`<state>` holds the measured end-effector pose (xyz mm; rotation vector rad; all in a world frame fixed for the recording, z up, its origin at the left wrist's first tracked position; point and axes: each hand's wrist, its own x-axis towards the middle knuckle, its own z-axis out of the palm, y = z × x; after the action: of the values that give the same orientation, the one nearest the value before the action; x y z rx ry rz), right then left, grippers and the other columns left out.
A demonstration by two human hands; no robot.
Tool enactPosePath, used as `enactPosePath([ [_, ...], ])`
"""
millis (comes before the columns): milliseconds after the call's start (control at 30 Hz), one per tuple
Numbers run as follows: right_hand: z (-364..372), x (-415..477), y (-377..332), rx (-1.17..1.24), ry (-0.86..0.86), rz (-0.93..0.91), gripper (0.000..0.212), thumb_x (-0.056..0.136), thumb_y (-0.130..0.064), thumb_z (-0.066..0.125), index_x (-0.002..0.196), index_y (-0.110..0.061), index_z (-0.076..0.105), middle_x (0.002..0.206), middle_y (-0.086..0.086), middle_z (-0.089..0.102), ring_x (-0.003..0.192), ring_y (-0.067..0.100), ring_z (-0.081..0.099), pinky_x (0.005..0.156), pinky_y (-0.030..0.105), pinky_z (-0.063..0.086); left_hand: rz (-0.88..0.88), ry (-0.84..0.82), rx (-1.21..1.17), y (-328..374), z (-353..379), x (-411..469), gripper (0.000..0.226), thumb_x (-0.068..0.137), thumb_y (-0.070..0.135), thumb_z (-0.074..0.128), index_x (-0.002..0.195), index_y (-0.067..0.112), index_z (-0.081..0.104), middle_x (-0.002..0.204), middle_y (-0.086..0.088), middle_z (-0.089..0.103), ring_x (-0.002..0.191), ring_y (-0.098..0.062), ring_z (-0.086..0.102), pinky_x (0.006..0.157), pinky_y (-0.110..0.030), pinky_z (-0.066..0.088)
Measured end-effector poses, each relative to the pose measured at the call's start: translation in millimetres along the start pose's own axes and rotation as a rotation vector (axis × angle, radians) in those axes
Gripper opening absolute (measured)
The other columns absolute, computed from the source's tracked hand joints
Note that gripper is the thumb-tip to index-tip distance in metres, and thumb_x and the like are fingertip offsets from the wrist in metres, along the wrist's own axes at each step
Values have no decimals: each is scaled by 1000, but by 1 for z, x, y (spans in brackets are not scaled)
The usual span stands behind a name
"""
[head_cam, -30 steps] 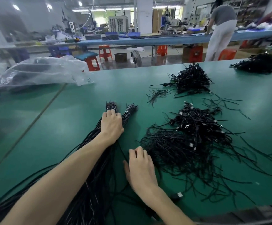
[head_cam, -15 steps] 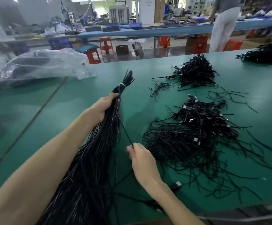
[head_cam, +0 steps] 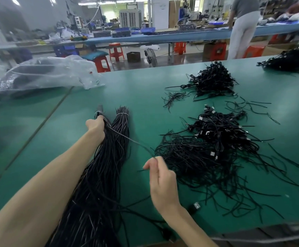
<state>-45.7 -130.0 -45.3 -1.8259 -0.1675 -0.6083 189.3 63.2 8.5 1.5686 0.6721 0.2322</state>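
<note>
Extraction step: our left hand (head_cam: 96,125) curls round the bundle (head_cam: 107,166), right hand (head_cam: 162,182) pinches one cable (head_cam: 134,142); we should pull it straight, clear of the loose pile (head_cam: 207,157).

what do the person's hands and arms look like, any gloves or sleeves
Left hand and right hand are bare: no gloves, rings or watch in view. Both forearms are bare too, no sleeve showing up to the picture's edge.

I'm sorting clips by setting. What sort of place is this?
Probably a cable-assembly factory floor: the left hand grips a tied cable bundle, the right hand pinches a single cable, cable heaps lie on the long green workbench, and a second bench stands behind.
</note>
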Motion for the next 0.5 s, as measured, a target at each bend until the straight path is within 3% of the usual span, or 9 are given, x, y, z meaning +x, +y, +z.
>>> enactPosePath([
  [67,-5,9,-1,162,120,172,41,109,-44,33,87,-21,59,52,-11,38,45,6,29,44,29,25,25,-22,129,-5,-8,4,18,102,18,54,93,4,47,95,-12,48,83,-23,46,67,-35,37],
  [167,-22,32,-4,300,291,311,41,110,-34,36,84,-13,59,54,-12,37,47,7,29,43,22,25,57,-100,297,-9,-19,-3,25,101,19,59,84,4,47,87,-13,52,75,-26,53,64,-36,42],
  [233,-39,51,-9,339,336,308,41,112,-31,36,83,-14,60,53,-9,38,45,8,30,41,22,24,157,-57,503,-9,-24,-13,25,98,21,62,93,-2,54,107,-24,57,103,-36,59,86,-45,50],
  [300,-55,67,-16,373,357,297,40,112,-30,36,84,-13,60,54,-5,39,44,10,30,41,25,24,369,45,737,-6,-23,-35,39,96,22,62,122,-7,55,133,-28,50,126,-43,50,105,-50,41],
  [367,-69,80,-21,431,405,307,40,112,-30,36,85,-11,59,54,-3,39,44,11,30,41,27,24,726,24,773,-2,-18,-72,35,96,18,61,127,1,60,133,-22,51,124,-38,50,109,-46,38],
  [433,-84,90,-23,496,467,329,41,112,-29,36,84,-11,59,51,-5,39,43,11,30,41,26,24,941,-248,713,-3,-16,-120,21,101,23,59,115,12,70,115,-8,64,110,-25,60,104,-45,45],
  [500,-97,98,-23,541,523,349,41,113,-28,35,83,-11,58,47,-8,39,40,11,30,41,26,25,858,-783,634,-11,-17,-168,24,106,33,51,111,20,71,97,5,74,93,-12,69,89,-38,55],
])
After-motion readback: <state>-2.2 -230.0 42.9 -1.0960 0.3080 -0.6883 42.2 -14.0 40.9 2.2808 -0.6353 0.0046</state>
